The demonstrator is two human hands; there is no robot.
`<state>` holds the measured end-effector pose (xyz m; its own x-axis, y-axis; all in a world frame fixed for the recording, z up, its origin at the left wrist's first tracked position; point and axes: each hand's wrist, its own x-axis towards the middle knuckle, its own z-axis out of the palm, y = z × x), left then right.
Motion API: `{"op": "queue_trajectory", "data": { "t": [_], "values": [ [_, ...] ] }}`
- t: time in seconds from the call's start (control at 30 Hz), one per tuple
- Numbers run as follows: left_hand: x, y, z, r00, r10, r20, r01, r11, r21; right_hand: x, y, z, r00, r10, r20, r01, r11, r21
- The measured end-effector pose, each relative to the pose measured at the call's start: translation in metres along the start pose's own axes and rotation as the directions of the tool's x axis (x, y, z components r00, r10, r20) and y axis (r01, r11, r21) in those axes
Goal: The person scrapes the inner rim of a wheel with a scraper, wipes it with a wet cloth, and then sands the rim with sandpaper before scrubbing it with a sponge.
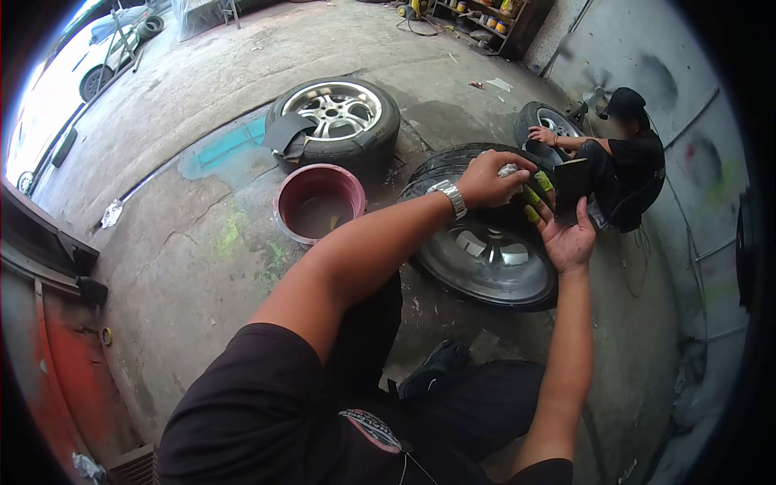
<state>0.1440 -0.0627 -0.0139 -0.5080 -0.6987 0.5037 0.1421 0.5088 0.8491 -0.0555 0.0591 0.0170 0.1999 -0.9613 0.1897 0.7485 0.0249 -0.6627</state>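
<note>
My left hand (495,179), with a metal watch (449,198) on its wrist, is closed around a small whitish thing (508,170) whose kind I cannot make out. Close by on the right, my right hand (571,241) is palm up, with yellow-green coverings (533,198) around some fingers. A dark square sheet (572,179), perhaps sandpaper, stands between its thumb and fingers. Both hands are above a tyre with a silver wheel rim (485,263), which lies tilted on the floor in front of me. My left forearm passes in front of part of the tyre.
A reddish bucket (284,202) of murky water stands left of the tyre. Behind it lies another wheel (331,111) with grey sheets (287,133) on it. A person in black (634,162) crouches at right, one hand on a third wheel (558,121). Shelves (485,20) stand at the back.
</note>
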Motion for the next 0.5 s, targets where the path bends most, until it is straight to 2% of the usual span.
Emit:
{"op": "queue_trajectory", "data": {
  "t": [0.03, 0.07, 0.1, 0.27, 0.37, 0.5],
  "values": [
    [0.000, -0.002, 0.000, 0.999, -0.023, 0.032, 0.023, 1.000, -0.008, -0.001, 0.000, 0.000, 1.000, 0.010, -0.026, -0.010, 1.000, -0.007],
    [-0.001, -0.003, 0.002, 0.999, 0.054, 0.005, -0.054, 0.998, 0.045, -0.002, 0.000, 0.001, 0.998, 0.018, -0.052, -0.018, 1.000, -0.015],
    [-0.001, -0.004, 0.004, 0.999, 0.044, 0.005, -0.045, 0.998, 0.048, -0.002, -0.002, 0.002, 0.997, 0.021, -0.074, -0.023, 0.999, -0.026],
    [0.000, -0.005, 0.008, 1.000, -0.006, -0.018, 0.007, 0.999, 0.032, 0.000, -0.005, 0.000, 0.999, 0.042, -0.030, -0.044, 0.997, -0.068],
    [0.000, -0.004, 0.011, 0.998, -0.019, -0.058, 0.025, 0.994, 0.104, -0.001, -0.004, 0.001, 0.997, 0.052, -0.048, -0.055, 0.996, -0.063],
    [-0.001, -0.005, 0.012, 0.996, 0.037, -0.087, -0.026, 0.993, 0.115, -0.001, -0.004, 0.003, 0.995, 0.060, -0.083, -0.066, 0.995, -0.073]
  ]
}}
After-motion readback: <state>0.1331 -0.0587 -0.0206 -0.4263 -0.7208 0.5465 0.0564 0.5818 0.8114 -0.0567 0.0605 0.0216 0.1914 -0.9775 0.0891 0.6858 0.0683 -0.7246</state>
